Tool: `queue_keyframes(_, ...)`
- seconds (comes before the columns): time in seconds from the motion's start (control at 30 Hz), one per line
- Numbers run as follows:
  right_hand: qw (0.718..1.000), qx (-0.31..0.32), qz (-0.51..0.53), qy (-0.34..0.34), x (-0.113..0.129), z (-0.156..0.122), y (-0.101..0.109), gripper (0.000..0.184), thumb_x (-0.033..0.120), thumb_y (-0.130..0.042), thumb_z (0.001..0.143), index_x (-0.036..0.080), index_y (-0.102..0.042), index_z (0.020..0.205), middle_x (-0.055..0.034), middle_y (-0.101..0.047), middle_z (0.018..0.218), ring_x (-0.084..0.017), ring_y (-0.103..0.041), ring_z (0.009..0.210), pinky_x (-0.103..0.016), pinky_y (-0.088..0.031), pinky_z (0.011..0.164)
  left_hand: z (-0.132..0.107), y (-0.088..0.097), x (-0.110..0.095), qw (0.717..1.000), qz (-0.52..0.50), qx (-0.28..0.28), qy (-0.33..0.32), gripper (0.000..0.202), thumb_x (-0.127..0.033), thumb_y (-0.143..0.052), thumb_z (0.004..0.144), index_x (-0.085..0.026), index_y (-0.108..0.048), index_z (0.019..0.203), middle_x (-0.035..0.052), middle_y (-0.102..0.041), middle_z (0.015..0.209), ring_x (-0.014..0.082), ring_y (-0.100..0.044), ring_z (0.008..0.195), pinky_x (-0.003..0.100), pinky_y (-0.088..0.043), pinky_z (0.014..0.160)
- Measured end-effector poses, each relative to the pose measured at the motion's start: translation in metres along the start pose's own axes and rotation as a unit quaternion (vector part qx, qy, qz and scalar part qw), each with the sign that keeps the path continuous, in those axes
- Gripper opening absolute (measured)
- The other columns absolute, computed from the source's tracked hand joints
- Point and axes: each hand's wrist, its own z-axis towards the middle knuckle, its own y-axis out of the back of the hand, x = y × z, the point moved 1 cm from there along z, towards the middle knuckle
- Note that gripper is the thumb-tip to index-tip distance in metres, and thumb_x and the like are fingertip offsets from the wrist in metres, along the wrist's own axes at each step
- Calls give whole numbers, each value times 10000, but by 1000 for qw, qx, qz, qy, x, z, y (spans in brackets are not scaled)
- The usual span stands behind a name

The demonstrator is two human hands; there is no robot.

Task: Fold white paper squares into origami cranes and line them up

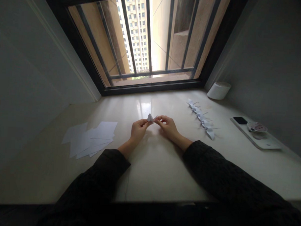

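Observation:
A small folded white paper piece (pixel 150 118) is held above the pale tabletop (pixel 153 166), in the middle of the view. My left hand (pixel 138 129) pinches its left side with closed fingers. My right hand (pixel 167 126) pinches its right side, fingers curled in. Both forearms wear dark sleeves and rest on the table. The fold's shape is too small to make out in detail.
Several loose white paper sheets (pixel 90 139) lie to the left. A row of folded paper figures (pixel 201 118) runs along the right. Farther right lie a white phone (pixel 254 132) and a white roll (pixel 218 90). A barred window (pixel 148 43) stands behind.

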Motion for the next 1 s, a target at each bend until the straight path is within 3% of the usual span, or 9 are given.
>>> queue_keyframes(0.2, 997, -18, -59, 44, 7, -3, -1, 167, 377, -587, 800, 234, -667, 770, -39, -684, 824, -206, -582, 840, -359, -449, 751, -1, -1, -3, 1000, -16, -9, 10, 324, -458, -676, 699, -155, -724, 802, 72, -719, 804, 181, -639, 760, 278, -467, 695)
queue_keyframes(0.43, 997, -27, -59, 37, 10, -4, -4, 155, 356, -569, 815, 237, -657, 771, -35, -686, 845, -209, -578, 856, -361, -441, 759, -3, -3, -8, 999, -26, -34, 15, 314, -450, -663, 716, -154, -719, 807, 66, -721, 811, 168, -635, 743, 269, -456, 676)
queue_keyframes(0.73, 994, -48, -74, 59, 9, -2, 3, 153, 351, -605, 798, 218, -670, 760, -37, -678, 800, -200, -577, 817, -343, -435, 744, -5, -3, -15, 997, 72, -12, -16, 297, -446, -676, 703, -186, -703, 843, 42, -710, 837, 174, -637, 799, 257, -435, 661)
queue_keyframes(1.0, 993, -42, -90, 63, 7, -3, 2, 148, 357, -622, 788, 219, -661, 751, -35, -674, 802, -195, -569, 806, -341, -438, 762, -5, -3, -14, 997, 78, -9, -17, 288, -442, -653, 727, -190, -699, 857, 36, -701, 817, 168, -632, 784, 246, -428, 642)
